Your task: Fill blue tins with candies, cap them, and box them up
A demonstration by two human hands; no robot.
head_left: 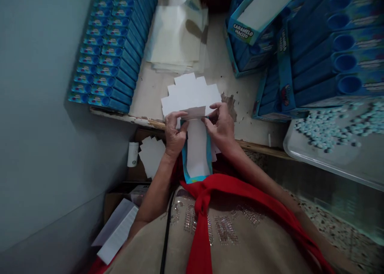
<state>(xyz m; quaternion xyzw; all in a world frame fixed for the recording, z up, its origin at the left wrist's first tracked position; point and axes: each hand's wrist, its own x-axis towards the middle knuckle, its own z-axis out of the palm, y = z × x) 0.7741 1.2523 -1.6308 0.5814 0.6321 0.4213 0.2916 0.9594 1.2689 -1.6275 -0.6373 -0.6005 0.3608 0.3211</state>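
A partly folded cardboard box tray (pixel 198 152), white inside with blue edges, stands lengthwise between my hands in front of my body. My left hand (pixel 175 135) pinches its far left corner, thumb pressed against the fingers. At the far right corner my right hand (pixel 221 125) grips the same tray between thumb and fingers. A raised flap at the tray's far end shows between the fingertips. Just beyond it, flat white card blanks (pixel 190 91) with stepped edges lie fanned out on the table.
Rows of blue packs (pixel 115 46) stand at the left. Behind the blanks is a stack of pale sheets (pixel 177 38). Filled blue trays (pixel 318 62) are piled at right, near a clear plastic bin (pixel 330 162) with small wrapped-looking pieces. A white cylinder (pixel 133 154) is below the table edge.
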